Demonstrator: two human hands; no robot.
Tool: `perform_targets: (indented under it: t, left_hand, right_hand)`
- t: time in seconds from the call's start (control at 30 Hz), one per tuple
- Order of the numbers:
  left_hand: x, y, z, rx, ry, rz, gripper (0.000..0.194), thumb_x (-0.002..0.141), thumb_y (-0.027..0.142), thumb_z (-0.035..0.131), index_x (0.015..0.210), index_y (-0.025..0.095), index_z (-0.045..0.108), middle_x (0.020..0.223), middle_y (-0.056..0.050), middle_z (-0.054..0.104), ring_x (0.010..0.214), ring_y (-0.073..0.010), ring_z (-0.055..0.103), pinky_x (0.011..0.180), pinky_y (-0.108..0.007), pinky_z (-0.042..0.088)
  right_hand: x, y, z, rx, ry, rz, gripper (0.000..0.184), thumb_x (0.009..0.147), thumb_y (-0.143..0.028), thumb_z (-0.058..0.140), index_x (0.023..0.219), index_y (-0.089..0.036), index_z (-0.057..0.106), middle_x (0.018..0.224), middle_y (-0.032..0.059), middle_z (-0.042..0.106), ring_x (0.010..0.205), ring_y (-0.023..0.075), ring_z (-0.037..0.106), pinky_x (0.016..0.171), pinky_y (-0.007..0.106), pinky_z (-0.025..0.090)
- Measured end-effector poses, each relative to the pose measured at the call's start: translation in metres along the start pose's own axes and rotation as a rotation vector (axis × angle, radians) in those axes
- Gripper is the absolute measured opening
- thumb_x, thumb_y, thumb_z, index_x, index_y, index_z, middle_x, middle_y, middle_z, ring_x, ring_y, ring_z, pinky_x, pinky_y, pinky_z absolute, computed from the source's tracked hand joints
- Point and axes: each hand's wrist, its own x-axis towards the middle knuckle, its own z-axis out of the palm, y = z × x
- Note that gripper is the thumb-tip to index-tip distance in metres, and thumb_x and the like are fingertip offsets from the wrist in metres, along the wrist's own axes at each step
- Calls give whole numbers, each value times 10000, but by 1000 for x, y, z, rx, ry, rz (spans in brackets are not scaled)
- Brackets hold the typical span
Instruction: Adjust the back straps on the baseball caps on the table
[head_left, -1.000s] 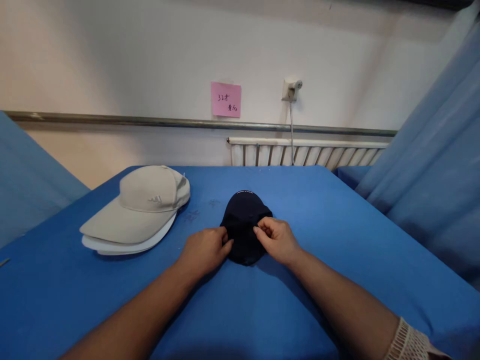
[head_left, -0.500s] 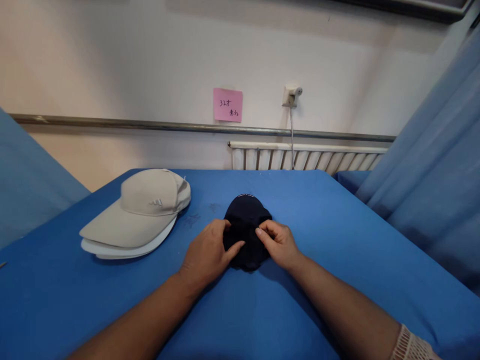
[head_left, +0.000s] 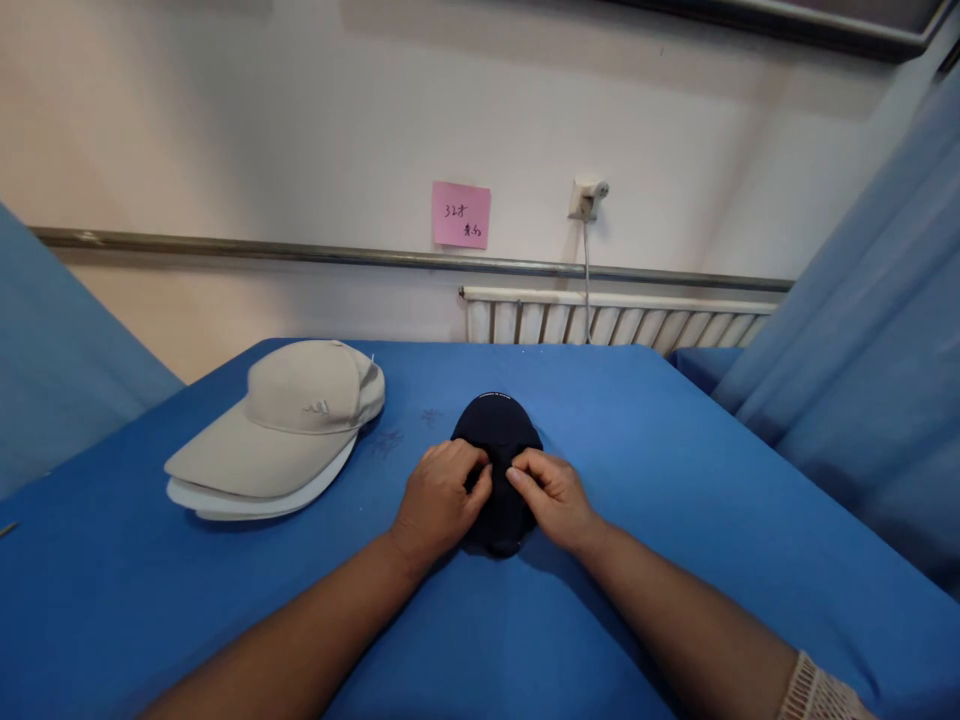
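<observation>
A small dark navy cap (head_left: pixel 496 428) lies on the blue tabletop (head_left: pixel 660 470) in the middle. My left hand (head_left: pixel 442 500) rests on its left side with fingers curled and pressed into the cloth. My right hand (head_left: pixel 550 497) covers its right side, fingers pinched on the fabric. The two sets of fingertips almost meet over the middle of the cap, and the cap's near half is folded in beneath them. A beige long-brimmed cap (head_left: pixel 289 420) sits to the left on top of a white brim (head_left: pixel 247 495).
Blue curtains hang at the right (head_left: pixel 862 380) and left (head_left: pixel 60 380). A white radiator (head_left: pixel 615 320) runs along the wall behind the table, with a pink note (head_left: pixel 460 215) and a wall socket with cord (head_left: pixel 585 200) above it.
Both hands have moved inward over the navy cap, folding its sides toward the middle. The view has tilted down slightly.
</observation>
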Motion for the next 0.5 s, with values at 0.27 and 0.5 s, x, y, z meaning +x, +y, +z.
perform_targets:
  t: [0.27,0.5]
  left_hand:
    - [-6,-5,-7,-141,82,-76,33,885,222,514,911,202,517,914,-48,601,873,-204,569,817,-382,477]
    - [-12,-7,2,-196,-3,-107,360,859,284,593,1201,203,514,1157,-97,632,1074,-251,596,934,-457,491]
  right_hand:
    - [-1,-2,-1,-37,62,-33,171,913,-229,526,749,-201,566,696,-14,539,650,120,514,626,242,403]
    - [0,-3,0,75,57,24,144,909,-254,535,796,-207,612,898,30,661,842,155,615,776,275,483]
